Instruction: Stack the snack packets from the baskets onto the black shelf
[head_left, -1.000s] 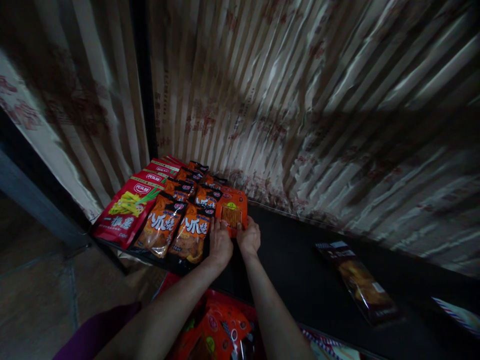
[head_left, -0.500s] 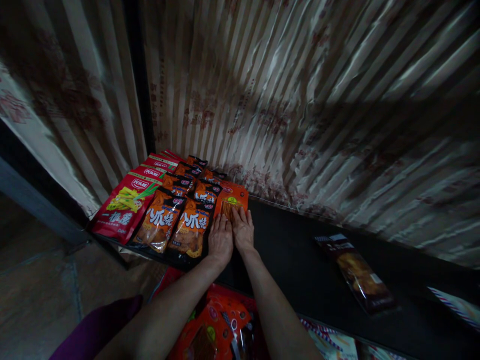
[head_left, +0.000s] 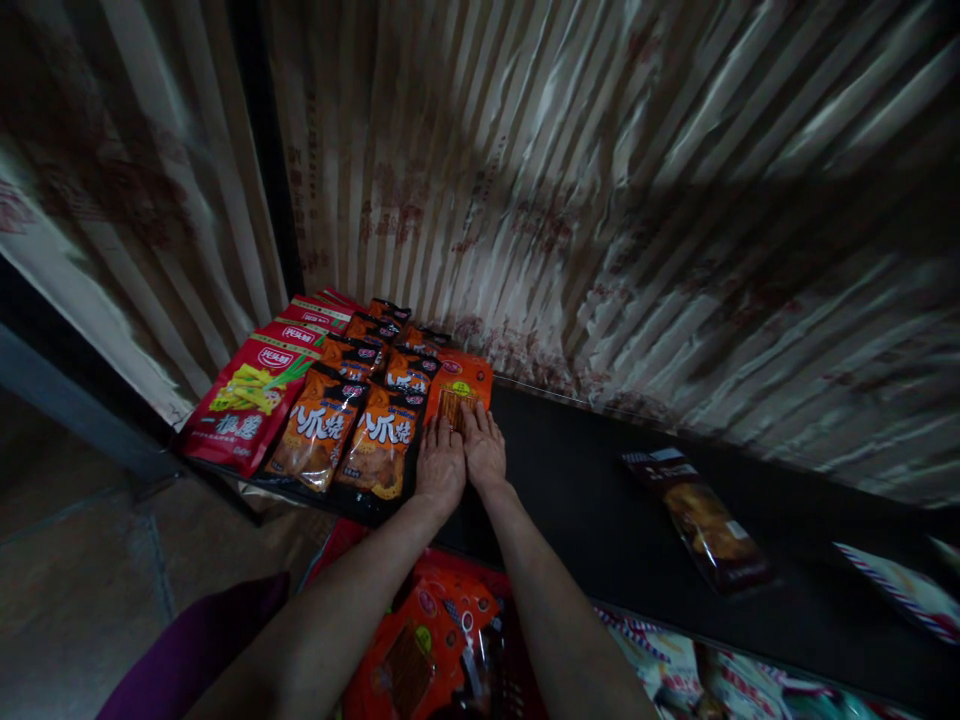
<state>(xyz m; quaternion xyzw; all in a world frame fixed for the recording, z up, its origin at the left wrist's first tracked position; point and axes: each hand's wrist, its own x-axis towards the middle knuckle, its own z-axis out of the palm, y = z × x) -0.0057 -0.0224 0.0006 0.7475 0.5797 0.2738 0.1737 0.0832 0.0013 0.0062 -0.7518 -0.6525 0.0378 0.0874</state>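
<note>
Left hand [head_left: 441, 470] and right hand [head_left: 484, 447], unclenched, are lying on the near end of the packet [head_left: 466, 370], its long axis running forward from both.

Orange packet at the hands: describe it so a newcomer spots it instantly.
On the black shelf below the crinkled striped covering, go to the cluster of packets at the left. At its right edge lies the orange packet, its lower part under the left hand and right hand. Unlike its black-topped orange neighbours, it is orange to the top, with a yellow-green badge above brown strips.
</note>
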